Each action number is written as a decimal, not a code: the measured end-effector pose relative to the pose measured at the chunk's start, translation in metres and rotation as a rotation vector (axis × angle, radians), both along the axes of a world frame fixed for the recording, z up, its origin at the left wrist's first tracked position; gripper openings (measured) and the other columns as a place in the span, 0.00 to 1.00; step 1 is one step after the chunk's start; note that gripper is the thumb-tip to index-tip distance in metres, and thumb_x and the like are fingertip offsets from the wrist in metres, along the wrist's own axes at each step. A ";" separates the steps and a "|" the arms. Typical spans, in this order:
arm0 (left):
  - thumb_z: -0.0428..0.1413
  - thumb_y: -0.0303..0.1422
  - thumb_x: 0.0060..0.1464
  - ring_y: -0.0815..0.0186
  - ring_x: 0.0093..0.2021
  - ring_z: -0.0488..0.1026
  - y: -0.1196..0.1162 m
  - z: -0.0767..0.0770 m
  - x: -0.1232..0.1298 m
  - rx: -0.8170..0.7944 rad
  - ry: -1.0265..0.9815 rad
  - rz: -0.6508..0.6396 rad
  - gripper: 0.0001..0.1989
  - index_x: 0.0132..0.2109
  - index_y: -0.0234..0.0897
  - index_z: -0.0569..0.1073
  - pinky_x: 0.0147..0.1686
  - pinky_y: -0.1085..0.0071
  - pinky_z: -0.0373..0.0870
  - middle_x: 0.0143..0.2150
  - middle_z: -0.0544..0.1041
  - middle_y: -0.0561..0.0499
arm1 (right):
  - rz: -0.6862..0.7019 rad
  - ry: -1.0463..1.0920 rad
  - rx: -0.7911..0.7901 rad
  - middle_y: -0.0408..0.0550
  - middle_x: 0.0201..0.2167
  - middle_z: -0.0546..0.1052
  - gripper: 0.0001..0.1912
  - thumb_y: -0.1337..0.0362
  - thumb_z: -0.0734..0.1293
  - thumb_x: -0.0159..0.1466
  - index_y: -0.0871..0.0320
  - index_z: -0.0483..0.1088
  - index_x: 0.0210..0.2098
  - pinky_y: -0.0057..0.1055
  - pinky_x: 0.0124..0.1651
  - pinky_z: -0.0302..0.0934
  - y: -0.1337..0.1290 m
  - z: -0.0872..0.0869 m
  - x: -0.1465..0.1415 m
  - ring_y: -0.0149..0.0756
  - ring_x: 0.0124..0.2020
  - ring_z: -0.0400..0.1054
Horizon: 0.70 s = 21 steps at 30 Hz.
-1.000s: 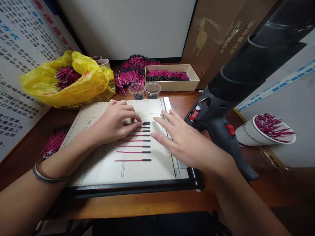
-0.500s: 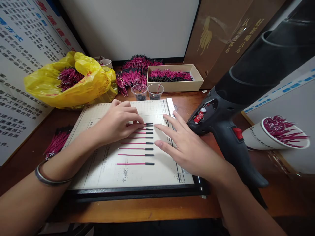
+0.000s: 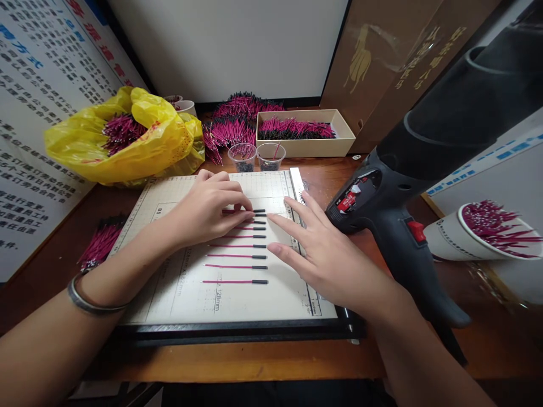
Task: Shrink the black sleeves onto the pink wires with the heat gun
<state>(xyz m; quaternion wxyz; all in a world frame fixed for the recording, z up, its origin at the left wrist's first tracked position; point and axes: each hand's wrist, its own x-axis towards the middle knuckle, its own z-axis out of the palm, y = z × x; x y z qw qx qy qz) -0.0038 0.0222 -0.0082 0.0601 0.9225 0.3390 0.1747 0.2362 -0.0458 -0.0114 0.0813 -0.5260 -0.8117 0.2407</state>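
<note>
Several magenta wires with black sleeves on their right ends lie in a column of near-parallel rows on a cream paper-cutter board (image 3: 297, 302). The nearest wire (image 3: 233, 281) lies fully in view. My left hand (image 3: 207, 206) reaches over the far end of the column, thumb and forefinger pinched on a wire whose black sleeve (image 3: 260, 215) pokes out to the right. Its fingers hide the rest of that wire. My right hand (image 3: 324, 249) rests open over the board's right side, fingers spread, with the forefinger tip beside that sleeve.
A black heat gun (image 3: 394, 198) stands close on the right, by a paper cup (image 3: 449, 234) of wires. Behind the board are two clear plastic cups (image 3: 271, 150), a cardboard tray (image 3: 314, 148) of wires, wire heaps (image 3: 233, 133) and a yellow bag (image 3: 169, 152).
The whole view has shifted slightly. My left hand has slid a little right along the board, still pinching the wire. The right hand and the lined-up wires hold their places.
</note>
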 end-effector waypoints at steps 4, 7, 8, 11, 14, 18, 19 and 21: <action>0.54 0.41 0.66 0.63 0.35 0.64 0.000 -0.001 0.000 -0.014 0.004 0.001 0.14 0.38 0.40 0.80 0.40 0.62 0.49 0.33 0.78 0.51 | 0.009 -0.005 0.009 0.50 0.77 0.49 0.35 0.39 0.52 0.71 0.48 0.61 0.70 0.60 0.75 0.39 0.000 0.000 0.000 0.53 0.78 0.27; 0.54 0.41 0.66 0.64 0.35 0.64 0.000 -0.001 0.000 -0.010 0.004 0.008 0.14 0.38 0.40 0.80 0.40 0.62 0.49 0.33 0.78 0.52 | 0.011 -0.009 0.012 0.50 0.77 0.49 0.35 0.39 0.52 0.71 0.48 0.61 0.70 0.59 0.75 0.39 -0.001 0.000 0.000 0.53 0.78 0.27; 0.54 0.40 0.66 0.64 0.35 0.64 0.000 -0.001 0.000 -0.007 0.001 0.008 0.14 0.38 0.40 0.80 0.40 0.62 0.49 0.33 0.78 0.52 | 0.010 -0.009 0.011 0.50 0.77 0.49 0.35 0.39 0.52 0.71 0.48 0.61 0.70 0.59 0.75 0.38 -0.001 0.000 0.000 0.53 0.78 0.28; 0.54 0.40 0.66 0.64 0.35 0.64 -0.001 -0.002 0.001 0.006 -0.006 0.010 0.14 0.37 0.40 0.80 0.39 0.63 0.49 0.32 0.78 0.52 | 0.010 -0.007 0.010 0.51 0.77 0.50 0.35 0.39 0.53 0.71 0.49 0.61 0.70 0.60 0.75 0.39 -0.001 0.000 0.001 0.53 0.78 0.28; 0.53 0.41 0.66 0.64 0.35 0.65 -0.001 -0.001 0.002 -0.002 0.010 0.029 0.15 0.36 0.39 0.80 0.40 0.62 0.50 0.32 0.78 0.51 | 0.013 -0.007 0.019 0.52 0.76 0.50 0.34 0.40 0.53 0.71 0.49 0.61 0.70 0.62 0.74 0.40 -0.002 0.000 0.001 0.55 0.78 0.29; 0.53 0.42 0.67 0.64 0.36 0.66 -0.002 -0.001 0.003 -0.019 0.019 0.042 0.16 0.36 0.39 0.80 0.41 0.62 0.52 0.32 0.79 0.51 | 0.022 -0.003 0.039 0.54 0.76 0.52 0.35 0.40 0.53 0.71 0.50 0.62 0.69 0.63 0.74 0.41 -0.002 0.000 0.003 0.57 0.78 0.30; 0.53 0.42 0.67 0.64 0.36 0.66 -0.002 -0.001 0.003 -0.020 0.019 0.042 0.16 0.36 0.39 0.80 0.41 0.62 0.52 0.33 0.79 0.51 | 0.025 -0.004 0.044 0.54 0.76 0.52 0.35 0.40 0.53 0.71 0.50 0.62 0.69 0.63 0.74 0.41 -0.002 0.000 0.003 0.57 0.78 0.31; 0.53 0.42 0.67 0.64 0.36 0.67 -0.002 -0.001 0.003 -0.022 0.022 0.046 0.16 0.36 0.39 0.80 0.42 0.62 0.52 0.33 0.79 0.50 | 0.029 -0.007 0.051 0.54 0.76 0.52 0.34 0.40 0.54 0.71 0.50 0.62 0.69 0.64 0.73 0.42 -0.001 -0.001 0.003 0.58 0.78 0.32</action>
